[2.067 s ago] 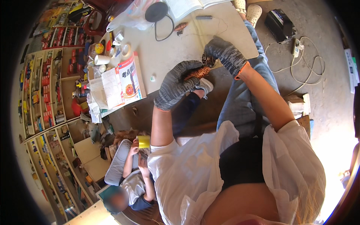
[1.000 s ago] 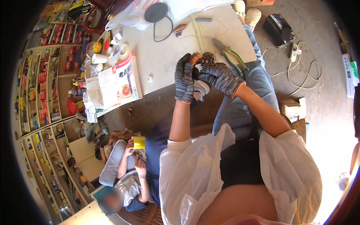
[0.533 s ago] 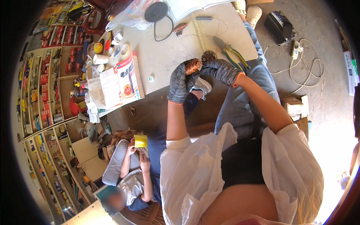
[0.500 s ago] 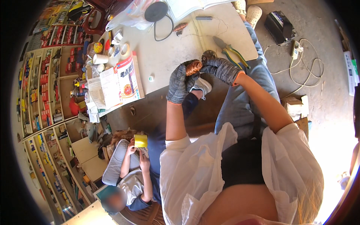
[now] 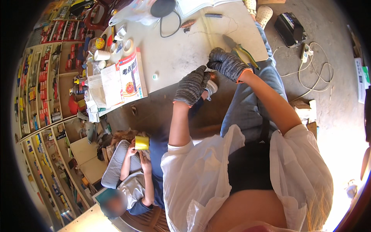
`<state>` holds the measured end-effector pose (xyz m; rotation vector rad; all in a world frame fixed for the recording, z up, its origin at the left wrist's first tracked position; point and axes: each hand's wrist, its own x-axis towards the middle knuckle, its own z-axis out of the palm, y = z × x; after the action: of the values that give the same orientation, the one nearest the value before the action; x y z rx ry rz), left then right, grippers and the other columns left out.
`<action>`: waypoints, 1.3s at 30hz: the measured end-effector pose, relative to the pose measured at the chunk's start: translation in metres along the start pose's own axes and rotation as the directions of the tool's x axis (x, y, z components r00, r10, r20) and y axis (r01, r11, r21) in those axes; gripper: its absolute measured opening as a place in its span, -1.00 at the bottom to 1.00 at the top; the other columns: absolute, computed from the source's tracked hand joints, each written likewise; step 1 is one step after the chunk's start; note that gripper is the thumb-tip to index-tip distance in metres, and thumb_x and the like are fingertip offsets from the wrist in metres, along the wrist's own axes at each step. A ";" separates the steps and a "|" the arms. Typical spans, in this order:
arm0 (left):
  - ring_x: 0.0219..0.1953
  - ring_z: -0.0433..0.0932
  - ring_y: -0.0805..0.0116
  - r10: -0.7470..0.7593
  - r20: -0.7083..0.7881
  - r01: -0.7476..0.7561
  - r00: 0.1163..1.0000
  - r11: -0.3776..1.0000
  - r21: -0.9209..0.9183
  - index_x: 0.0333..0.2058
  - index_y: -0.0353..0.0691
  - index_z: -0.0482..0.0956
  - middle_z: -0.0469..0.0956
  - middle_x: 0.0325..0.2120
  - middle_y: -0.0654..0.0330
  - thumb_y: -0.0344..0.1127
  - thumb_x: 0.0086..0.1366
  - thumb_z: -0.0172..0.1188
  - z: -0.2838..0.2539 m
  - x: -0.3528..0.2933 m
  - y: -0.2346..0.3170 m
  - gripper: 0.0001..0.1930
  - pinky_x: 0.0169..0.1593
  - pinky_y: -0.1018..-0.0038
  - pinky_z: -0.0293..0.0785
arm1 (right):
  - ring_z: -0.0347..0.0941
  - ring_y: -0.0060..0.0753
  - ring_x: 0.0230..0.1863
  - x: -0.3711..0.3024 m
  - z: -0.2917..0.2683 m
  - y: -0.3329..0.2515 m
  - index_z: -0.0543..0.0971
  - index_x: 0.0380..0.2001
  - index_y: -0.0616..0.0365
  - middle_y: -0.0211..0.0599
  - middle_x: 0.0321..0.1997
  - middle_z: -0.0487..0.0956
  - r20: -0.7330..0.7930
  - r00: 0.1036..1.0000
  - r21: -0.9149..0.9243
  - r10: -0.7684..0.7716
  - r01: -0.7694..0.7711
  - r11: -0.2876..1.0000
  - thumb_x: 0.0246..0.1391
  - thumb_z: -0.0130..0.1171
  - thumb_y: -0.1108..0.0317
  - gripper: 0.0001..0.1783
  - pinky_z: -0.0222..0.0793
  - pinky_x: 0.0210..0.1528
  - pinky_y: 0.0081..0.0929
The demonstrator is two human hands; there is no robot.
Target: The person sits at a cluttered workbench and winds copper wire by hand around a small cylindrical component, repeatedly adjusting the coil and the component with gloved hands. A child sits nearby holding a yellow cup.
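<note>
My left hand (image 5: 190,86), in a dark grey knitted glove with an orange cuff, is closed around a bundle of copper-coloured wire. Only a small reddish end of the copper wire bundle (image 5: 212,75) shows beside the fingers. In a matching glove, my right hand (image 5: 228,66) is closed close to the left fingertips, just off the table's near edge. What it pinches is hidden. Beyond the right hand, pliers (image 5: 240,50) with green and yellow handles lie on the pale table (image 5: 166,62). Another copper-coloured piece (image 5: 188,23) rests farther back, near a dark cylinder (image 5: 213,15) with thin wire.
Left on the table are a printed booklet (image 5: 130,77), a paper cup (image 5: 102,55) and tape rolls (image 5: 128,45). A seated person holding a yellow object (image 5: 142,142) is at lower left. A black box (image 5: 290,29) and white cable (image 5: 328,77) lie on the right floor.
My left hand has turned over the copper wire bundle, which now shows far less. My right hand's fingers have shifted slightly, hiding the dark round shape seen earlier at their tips.
</note>
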<state>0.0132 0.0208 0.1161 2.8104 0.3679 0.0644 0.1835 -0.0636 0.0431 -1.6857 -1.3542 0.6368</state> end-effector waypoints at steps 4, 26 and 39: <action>-0.16 0.46 -0.03 -0.352 -0.039 0.352 0.935 0.936 -0.011 -0.10 -0.25 0.42 0.50 -0.24 -0.09 -0.09 0.30 -0.12 0.016 0.013 0.012 -0.62 -0.07 0.23 0.36 | 0.46 -0.19 -0.14 -0.002 0.000 0.005 0.53 -0.20 0.11 -0.19 -0.17 0.54 -0.006 0.993 -0.104 -0.115 0.114 0.988 0.02 0.07 0.33 -0.75 0.33 -0.04 -0.36; -0.11 0.42 0.30 -0.885 -0.265 -0.198 0.382 0.202 -0.959 0.03 -0.30 0.26 0.41 -0.09 0.05 -0.14 0.35 -0.14 0.123 0.031 0.000 -0.60 -0.01 0.45 0.37 | 0.39 -0.28 -0.06 -0.011 -0.011 -0.008 0.40 -0.02 0.21 -0.14 -0.11 0.48 -0.797 0.543 0.221 0.263 -0.143 0.965 -0.05 0.11 0.51 -0.56 0.31 -0.01 -0.37; -0.09 0.38 0.27 -0.932 -0.291 -0.200 0.218 0.250 -0.948 -0.06 -0.36 0.37 0.42 -0.12 0.05 -0.19 0.35 -0.19 0.069 0.060 0.078 -0.63 0.06 0.42 0.25 | 0.34 -0.01 -0.03 0.000 0.027 -0.030 0.52 -0.15 0.05 -0.07 -0.17 0.50 -0.749 0.662 -0.164 0.018 -0.212 0.963 -0.09 0.13 0.36 -0.66 0.20 0.05 -0.15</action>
<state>0.0958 -0.0556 0.0748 1.0302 1.0812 1.3319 0.1466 -0.0542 0.0553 -1.9248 -0.7308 -0.1949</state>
